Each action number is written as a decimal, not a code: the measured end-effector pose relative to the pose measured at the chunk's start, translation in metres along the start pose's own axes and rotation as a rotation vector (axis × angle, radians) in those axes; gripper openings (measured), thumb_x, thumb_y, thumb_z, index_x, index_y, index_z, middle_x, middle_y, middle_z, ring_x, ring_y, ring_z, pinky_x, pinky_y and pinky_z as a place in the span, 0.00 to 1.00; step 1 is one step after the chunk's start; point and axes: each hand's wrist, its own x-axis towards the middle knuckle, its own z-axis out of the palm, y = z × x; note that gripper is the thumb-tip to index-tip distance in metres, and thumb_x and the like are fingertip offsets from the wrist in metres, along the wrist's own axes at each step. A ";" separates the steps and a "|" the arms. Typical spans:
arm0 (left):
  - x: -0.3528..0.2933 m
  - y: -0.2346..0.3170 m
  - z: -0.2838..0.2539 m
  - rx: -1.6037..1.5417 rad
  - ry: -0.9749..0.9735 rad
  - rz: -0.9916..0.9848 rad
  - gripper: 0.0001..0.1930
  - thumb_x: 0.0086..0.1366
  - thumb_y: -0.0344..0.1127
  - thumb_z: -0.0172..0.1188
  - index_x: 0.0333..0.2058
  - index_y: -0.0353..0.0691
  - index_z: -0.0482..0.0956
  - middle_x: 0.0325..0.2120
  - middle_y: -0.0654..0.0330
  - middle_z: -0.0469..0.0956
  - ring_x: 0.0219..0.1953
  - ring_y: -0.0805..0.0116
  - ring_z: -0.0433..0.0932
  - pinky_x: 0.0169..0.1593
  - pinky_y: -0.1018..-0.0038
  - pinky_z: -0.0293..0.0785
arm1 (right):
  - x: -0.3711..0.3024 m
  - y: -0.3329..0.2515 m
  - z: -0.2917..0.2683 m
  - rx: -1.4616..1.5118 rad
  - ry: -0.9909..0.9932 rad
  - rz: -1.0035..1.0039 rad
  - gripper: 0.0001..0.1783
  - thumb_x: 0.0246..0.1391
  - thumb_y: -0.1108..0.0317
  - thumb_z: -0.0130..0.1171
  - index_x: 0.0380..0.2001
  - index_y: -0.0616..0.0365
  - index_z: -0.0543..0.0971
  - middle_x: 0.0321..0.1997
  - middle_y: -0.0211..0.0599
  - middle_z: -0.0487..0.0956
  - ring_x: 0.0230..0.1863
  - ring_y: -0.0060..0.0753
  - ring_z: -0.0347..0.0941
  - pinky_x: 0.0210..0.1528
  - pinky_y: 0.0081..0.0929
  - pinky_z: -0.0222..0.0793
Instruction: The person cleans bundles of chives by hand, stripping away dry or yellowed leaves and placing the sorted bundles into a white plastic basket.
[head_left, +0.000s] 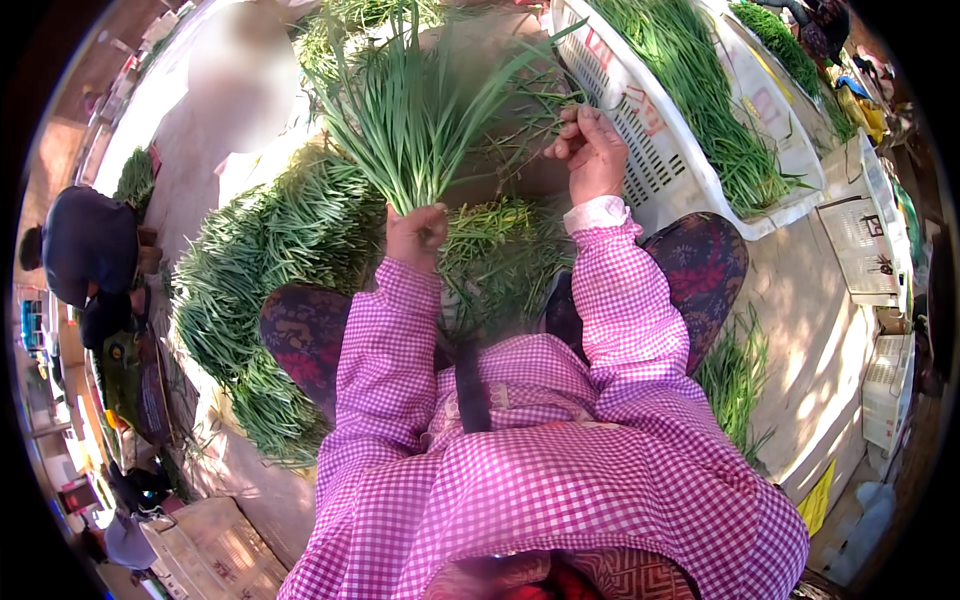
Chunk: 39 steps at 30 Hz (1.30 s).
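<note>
My left hand (416, 236) is closed round the pale stem ends of a bunch of green chives (410, 125). Its long flat leaves fan upward and outward, a few bending over to the right. To the right of the bunch, my right hand (594, 155) is raised with its fingers curled in toward the thumb. Thin loose leaves (525, 125) show beside those fingertips; whether they are pinched I cannot make out. Below and between both hands lies a heap of yellowish-green trimmings (490, 250), between my knees.
A long pile of chives (270, 240) curves along my left. At the right, a white slotted crate (690, 165) holds more chives, with further crates (868, 240) beyond. Loose chives (735, 380) lie beside my right knee. A person in dark clothing (90, 245) bends down at the far left.
</note>
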 end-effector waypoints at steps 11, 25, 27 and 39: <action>0.002 0.002 -0.006 0.059 -0.011 0.100 0.27 0.47 0.14 0.55 0.45 0.43 0.59 0.22 0.62 0.70 0.15 0.75 0.67 0.13 0.84 0.53 | -0.023 0.035 0.021 -0.961 -0.200 0.043 0.12 0.48 0.63 0.61 0.37 0.52 0.77 0.27 0.36 0.80 0.24 0.32 0.76 0.27 0.26 0.70; -0.008 -0.010 0.014 0.253 0.040 0.149 0.27 0.47 0.18 0.57 0.46 0.42 0.59 0.21 0.62 0.69 0.13 0.75 0.64 0.12 0.82 0.52 | -0.028 0.028 0.030 -0.416 -0.355 0.158 0.07 0.51 0.69 0.58 0.30 0.62 0.75 0.15 0.27 0.71 0.13 0.17 0.63 0.21 0.20 0.67; -0.006 -0.009 0.010 0.252 0.064 0.149 0.27 0.47 0.19 0.57 0.46 0.41 0.59 0.21 0.62 0.69 0.13 0.75 0.64 0.12 0.82 0.52 | -0.021 0.010 0.029 -0.084 -0.370 0.164 0.06 0.52 0.71 0.57 0.29 0.62 0.74 0.16 0.26 0.70 0.12 0.16 0.60 0.21 0.20 0.67; -0.004 -0.010 0.004 0.210 0.063 0.079 0.32 0.47 0.14 0.54 0.50 0.48 0.57 0.25 0.63 0.70 0.16 0.76 0.67 0.14 0.83 0.54 | -0.045 0.055 0.037 -1.286 -0.420 -0.249 0.14 0.50 0.61 0.58 0.40 0.50 0.76 0.24 0.36 0.78 0.24 0.38 0.76 0.26 0.34 0.68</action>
